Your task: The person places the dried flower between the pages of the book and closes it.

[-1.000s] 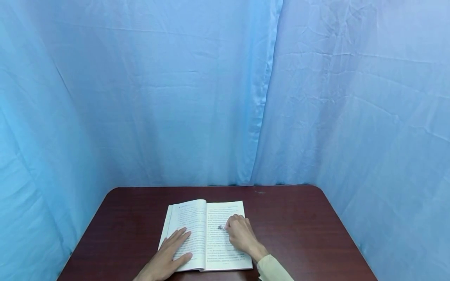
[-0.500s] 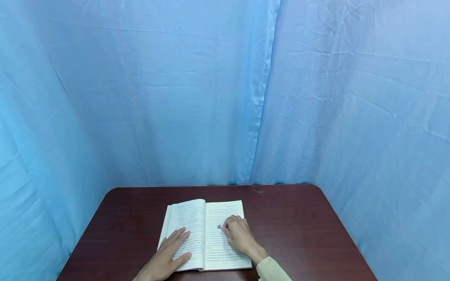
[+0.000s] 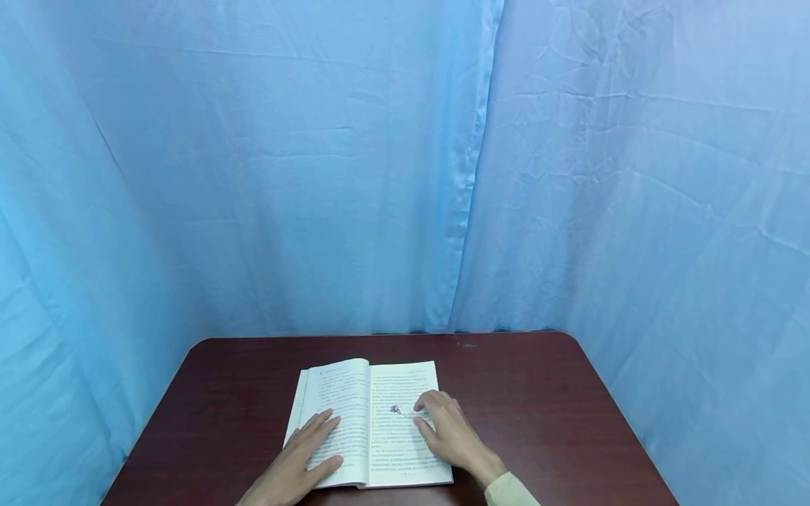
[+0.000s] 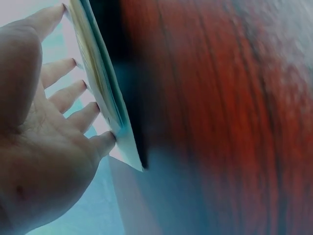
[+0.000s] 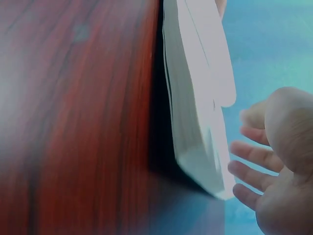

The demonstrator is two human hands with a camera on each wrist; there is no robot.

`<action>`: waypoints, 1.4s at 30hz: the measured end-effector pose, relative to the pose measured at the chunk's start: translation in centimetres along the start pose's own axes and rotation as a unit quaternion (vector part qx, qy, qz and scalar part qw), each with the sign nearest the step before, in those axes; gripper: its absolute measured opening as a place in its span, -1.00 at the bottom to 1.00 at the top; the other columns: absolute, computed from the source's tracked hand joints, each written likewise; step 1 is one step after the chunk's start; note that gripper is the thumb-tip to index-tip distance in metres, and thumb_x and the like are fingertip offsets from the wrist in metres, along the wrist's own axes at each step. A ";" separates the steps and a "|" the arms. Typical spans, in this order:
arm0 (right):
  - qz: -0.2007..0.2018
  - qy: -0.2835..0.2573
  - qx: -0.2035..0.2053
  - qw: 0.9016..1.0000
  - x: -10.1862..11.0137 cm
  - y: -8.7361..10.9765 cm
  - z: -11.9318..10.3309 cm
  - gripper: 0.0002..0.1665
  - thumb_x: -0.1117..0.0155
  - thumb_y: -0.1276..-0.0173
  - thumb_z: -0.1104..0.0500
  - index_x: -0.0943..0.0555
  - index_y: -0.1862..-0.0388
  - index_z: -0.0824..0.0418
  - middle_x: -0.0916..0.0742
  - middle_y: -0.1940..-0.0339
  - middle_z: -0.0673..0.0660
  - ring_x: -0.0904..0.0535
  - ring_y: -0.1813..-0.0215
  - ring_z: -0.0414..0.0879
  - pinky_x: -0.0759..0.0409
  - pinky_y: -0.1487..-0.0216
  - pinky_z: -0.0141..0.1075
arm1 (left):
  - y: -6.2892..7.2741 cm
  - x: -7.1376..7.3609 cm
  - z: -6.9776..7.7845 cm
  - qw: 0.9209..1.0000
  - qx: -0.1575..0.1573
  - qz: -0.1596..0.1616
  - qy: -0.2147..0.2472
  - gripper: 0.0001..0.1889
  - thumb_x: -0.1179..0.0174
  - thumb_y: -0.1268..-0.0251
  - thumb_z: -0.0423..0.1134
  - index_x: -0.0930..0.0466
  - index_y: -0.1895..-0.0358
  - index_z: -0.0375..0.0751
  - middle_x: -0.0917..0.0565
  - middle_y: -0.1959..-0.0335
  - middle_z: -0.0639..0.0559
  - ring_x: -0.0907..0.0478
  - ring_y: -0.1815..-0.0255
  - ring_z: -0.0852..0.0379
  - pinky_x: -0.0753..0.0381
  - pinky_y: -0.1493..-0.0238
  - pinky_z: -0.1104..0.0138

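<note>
An open book (image 3: 405, 450) with printed pages lies on the table. On its right page rests a small dark purple ornament (image 3: 395, 409) with a thin stem pointing toward my right hand; its exact kind is too small to tell. My right hand (image 3: 452, 432) hovers over the right edge of that page, thumb and forefinger parted, nothing between them. In the right wrist view its loosely bent fingers (image 5: 254, 156) sit beside the book's page side. With fingers spread, my left hand (image 3: 300, 457) rests on the left page; the left wrist view shows its fingertips (image 4: 93, 110) against the paper.
The dark reddish-brown table (image 3: 538, 393) has rounded far corners and extends on both sides of the book. Light blue curtains (image 3: 316, 176) hang behind the table and along both sides.
My right hand has let go of the small ornament and drawn back to the right, its thumb and forefinger parting. The ornament stays on the page. My left hand has stayed in place.
</note>
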State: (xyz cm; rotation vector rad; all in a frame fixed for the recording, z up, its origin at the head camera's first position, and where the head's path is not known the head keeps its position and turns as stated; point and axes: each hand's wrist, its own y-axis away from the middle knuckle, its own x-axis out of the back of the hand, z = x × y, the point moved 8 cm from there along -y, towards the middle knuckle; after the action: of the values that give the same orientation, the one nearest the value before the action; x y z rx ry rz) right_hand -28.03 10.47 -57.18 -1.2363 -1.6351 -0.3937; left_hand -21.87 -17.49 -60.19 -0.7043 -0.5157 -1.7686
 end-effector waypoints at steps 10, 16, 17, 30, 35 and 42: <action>-0.016 -0.011 -0.041 0.999 1.6 2.2 3.0 -0.59 -0.47 -0.63 0.18 -0.69 -0.35 0.26 -0.79 -0.38 0.19 -0.65 -0.55 0.19 -0.59 -0.56 0.25 | 0.2 0.3 0.4 1.000 -0.016 0.002 -0.026 -0.11 -0.49 -0.46 0.27 -0.48 -0.69 -0.11 -0.38 -0.80 -0.21 -0.24 -0.83 -0.46 -0.33 -0.66 -0.49; -0.047 -0.005 -0.043 0.998 2.1 4.0 3.6 -0.34 -0.49 -0.62 0.00 -0.61 -0.53 0.30 -0.69 -0.56 0.29 -0.54 -0.66 0.33 -0.51 -0.61 0.36 | 0.7 0.4 0.7 0.997 -0.053 0.026 -0.057 0.00 -0.62 -0.26 0.34 -0.52 -0.66 -0.10 -0.46 -0.75 -0.19 -0.36 -0.75 -0.46 -0.51 -0.56 -0.43; -0.055 -0.003 -0.041 0.998 2.1 4.3 3.6 -0.29 -0.49 -0.62 -0.05 -0.59 -0.55 0.31 -0.67 -0.59 0.31 -0.52 -0.67 0.36 -0.50 -0.61 0.39 | 0.7 0.4 0.8 0.996 -0.062 0.029 -0.062 0.02 -0.64 -0.22 0.34 -0.52 -0.66 -0.10 -0.46 -0.75 -0.20 -0.38 -0.74 -0.47 -0.53 -0.54 -0.43; -0.150 -0.037 -0.060 0.986 1.1 7.5 4.3 0.13 -0.47 -0.53 -0.38 -0.37 -0.76 0.29 -0.48 -0.78 0.31 -0.27 -0.82 0.48 -0.24 -0.71 0.55 | 0.9 0.8 -1.1 0.996 -0.059 0.003 -0.070 0.14 -0.74 -0.09 0.28 -0.47 -0.68 -0.19 -0.45 -0.74 -0.30 -0.37 -0.73 -0.52 -0.54 -0.52 -0.45; -0.158 -0.040 -0.060 0.985 0.9 7.7 4.4 0.15 -0.45 -0.53 -0.40 -0.36 -0.77 0.29 -0.45 -0.80 0.30 -0.22 -0.84 0.48 -0.20 -0.72 0.57 | 1.0 1.3 -1.4 0.994 -0.061 0.009 -0.086 0.12 -0.76 -0.08 0.25 -0.50 -0.66 -0.19 -0.48 -0.71 -0.28 -0.42 -0.71 -0.48 -0.61 -0.51 -0.33; -0.171 -0.051 -0.068 0.982 0.6 7.8 4.7 0.12 -0.42 -0.55 -0.40 -0.36 -0.78 0.27 -0.41 -0.83 0.30 -0.18 -0.86 0.48 -0.15 -0.73 0.58 | 1.0 1.6 -1.4 0.995 -0.047 -0.001 -0.093 0.09 -0.78 -0.05 0.22 -0.53 -0.64 -0.17 -0.50 -0.71 -0.24 -0.46 -0.70 -0.42 -0.66 -0.49 -0.24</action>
State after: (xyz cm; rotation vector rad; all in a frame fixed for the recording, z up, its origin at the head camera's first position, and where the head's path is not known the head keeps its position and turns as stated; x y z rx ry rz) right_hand -23.78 17.53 -61.04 -1.0860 -1.9424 -0.6743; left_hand -21.54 -19.77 -60.09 -0.9399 -0.5604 -1.7465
